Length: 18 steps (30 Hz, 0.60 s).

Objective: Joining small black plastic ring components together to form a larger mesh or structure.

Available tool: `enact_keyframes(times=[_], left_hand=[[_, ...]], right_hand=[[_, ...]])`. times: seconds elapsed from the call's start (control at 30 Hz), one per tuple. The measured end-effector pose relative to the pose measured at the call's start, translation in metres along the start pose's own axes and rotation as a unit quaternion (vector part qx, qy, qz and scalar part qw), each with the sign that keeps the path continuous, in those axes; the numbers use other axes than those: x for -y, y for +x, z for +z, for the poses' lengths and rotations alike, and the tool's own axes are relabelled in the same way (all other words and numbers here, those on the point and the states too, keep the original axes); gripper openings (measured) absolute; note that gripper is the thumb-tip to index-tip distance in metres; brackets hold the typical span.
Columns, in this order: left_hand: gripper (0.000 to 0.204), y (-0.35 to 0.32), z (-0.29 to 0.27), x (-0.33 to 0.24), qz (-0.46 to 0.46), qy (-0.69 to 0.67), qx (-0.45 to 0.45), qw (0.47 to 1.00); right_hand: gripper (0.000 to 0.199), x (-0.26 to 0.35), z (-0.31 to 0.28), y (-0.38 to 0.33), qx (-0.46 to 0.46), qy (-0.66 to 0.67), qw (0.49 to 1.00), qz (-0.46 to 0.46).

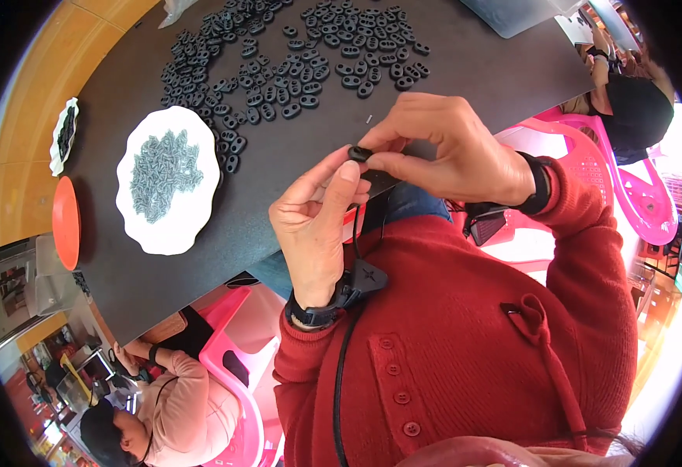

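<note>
Over the near edge of the table, both my hands meet at one small black two-hole cord lock [359, 154]. My left hand [317, 218] pinches it between thumb and fingertips from the left. From the right, my right hand [450, 152] has its thumb and forefinger closed on the same piece; whether a smaller part is between them is hidden. Just beyond the fingers a tiny metal spring [369, 119] lies on the dark table [278, 156]. To the left, a scalloped white plate [171, 244] holds a heap of small metal springs [162, 175].
Many loose black oval pieces [282, 86] spread over the table's far side. At the left edge stand an orange-red dish [66, 222] and a white dish [58, 159] of black parts. A clear plastic bin [520, 19] sits far right. People sit on pink chairs [644, 191] at both sides.
</note>
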State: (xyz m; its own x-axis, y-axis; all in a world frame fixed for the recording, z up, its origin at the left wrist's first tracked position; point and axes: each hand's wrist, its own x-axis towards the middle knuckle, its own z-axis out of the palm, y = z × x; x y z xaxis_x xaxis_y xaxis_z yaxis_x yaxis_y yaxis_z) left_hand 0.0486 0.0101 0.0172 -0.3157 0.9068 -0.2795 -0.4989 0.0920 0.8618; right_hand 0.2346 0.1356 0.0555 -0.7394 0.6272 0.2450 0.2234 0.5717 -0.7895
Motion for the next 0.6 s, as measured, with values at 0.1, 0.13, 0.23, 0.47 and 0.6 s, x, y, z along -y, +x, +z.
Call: enact_keyframes(times=[0.1, 0.13, 0.23, 0.47, 0.6], left_hand=[[0.026, 0.002, -0.001, 0.002, 0.012, 0.003, 0.010, 1.000], [0.025, 0.002, 0.000, 0.002, 0.002, -0.007, 0.008, 1.000], [0.025, 0.003, -0.003, 0.005, -0.011, -0.034, 0.019, 0.999], [0.030, 0.005, -0.009, 0.016, -0.002, -0.076, 0.056, 0.996], [0.030, 0.004, -0.006, 0.017, 0.000, -0.044, 0.036, 0.998]], right_hand=[[0.024, -0.001, -0.002, 0.001, -0.020, -0.038, 0.995, -0.088], [0.025, -0.002, -0.001, 0.001, -0.021, -0.042, 0.995, -0.089], [0.027, 0.000, 0.000, 0.000, -0.021, -0.017, 0.997, -0.071], [0.026, 0.001, 0.000, -0.003, -0.009, 0.063, 0.998, -0.012], [0.021, -0.004, 0.001, -0.005, 0.010, 0.144, 0.987, 0.070]])
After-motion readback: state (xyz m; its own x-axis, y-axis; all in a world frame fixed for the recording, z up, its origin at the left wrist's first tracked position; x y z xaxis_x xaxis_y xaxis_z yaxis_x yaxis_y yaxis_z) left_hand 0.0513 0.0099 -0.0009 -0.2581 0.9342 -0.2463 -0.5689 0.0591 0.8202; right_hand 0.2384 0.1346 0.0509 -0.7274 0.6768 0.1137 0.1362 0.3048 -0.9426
